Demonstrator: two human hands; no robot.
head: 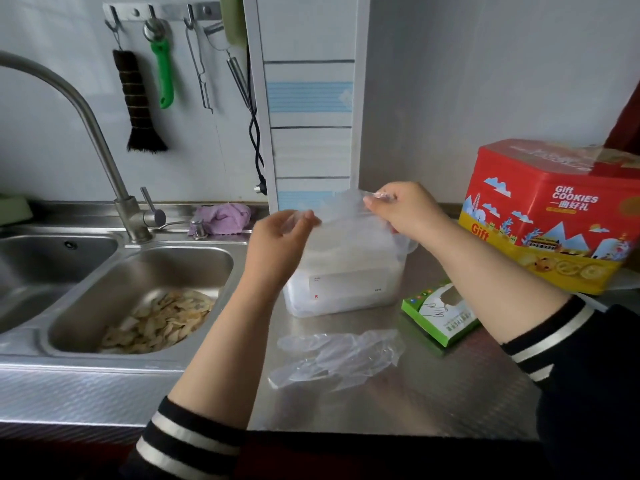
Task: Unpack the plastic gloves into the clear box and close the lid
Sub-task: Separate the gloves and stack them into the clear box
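Left hand (282,233) and right hand (401,207), both raised over the clear box (343,271), each pinch an edge of one thin plastic glove (343,209) between curled fingers and thumb, stretching it between them. Forearms reach forward from striped cuffs. The clear box stands on the steel worktop (450,393), whitish contents inside. More loose gloves (337,356) lie just in front of it; the green glove carton (441,315) lies to its right. The sink basin (145,271) holds pale peelings.
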